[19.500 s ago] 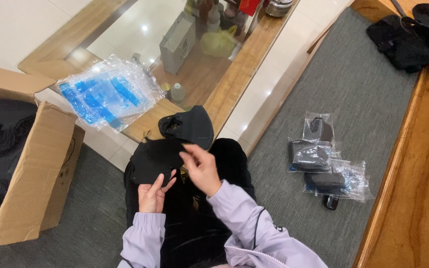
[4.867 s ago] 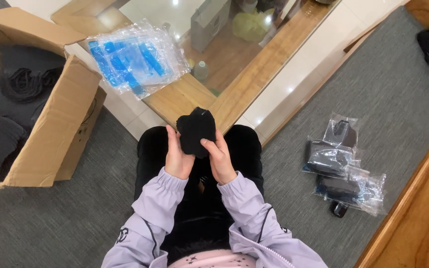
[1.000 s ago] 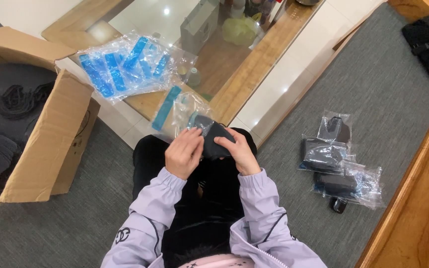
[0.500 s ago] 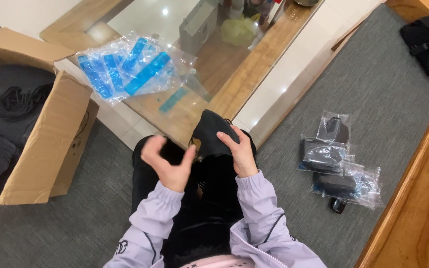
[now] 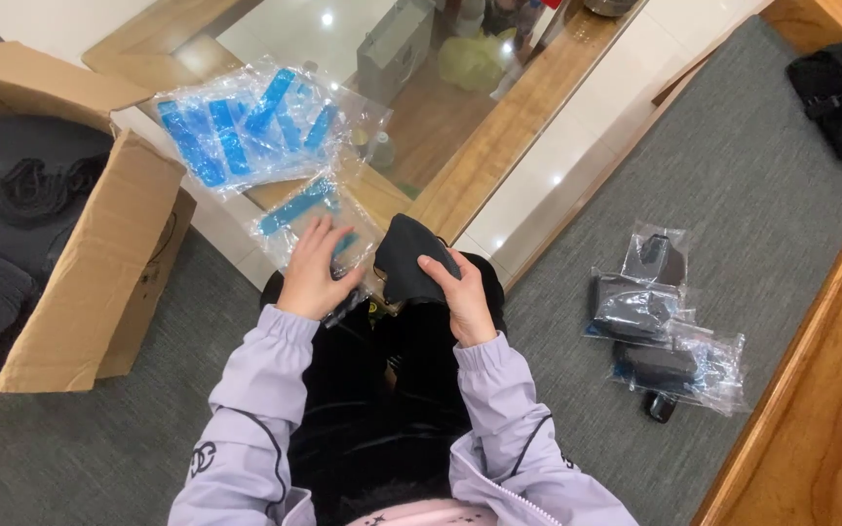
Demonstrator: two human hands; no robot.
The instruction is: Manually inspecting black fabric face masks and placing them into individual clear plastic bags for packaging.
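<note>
hands have swapped jobs since half a second ago in the head view: back then the left hand (image 5: 312,271) was lifted with fingers spread over the lap, and now it's come down flat onto a clear plastic bag with a blue strip (image 5: 316,216) lying at the near edge of the glass worktop (image 5: 528,107), fingers splayed and open on it, pressing or picking it up, can't tell which. the right hand (image 5: 460,297) has kept its grip closed around the black folded pouch (image 5: 409,255), thumb on the front, held just above the knees. so my read is the pouch is about ready and a bag is being fetched for it. the pouch looks soft, matte black, rounded at the top, fabric-ish, no detail visible. further back on the worktop there's a pile of clear bags with blue strips (image 5: 246,127). on the grey carpet to the right sit bagged black items (image 5: 660,326), well apart from the hands, and a cardboard box (image 5: 99,263) with dark stuff stands on the left.
</note>
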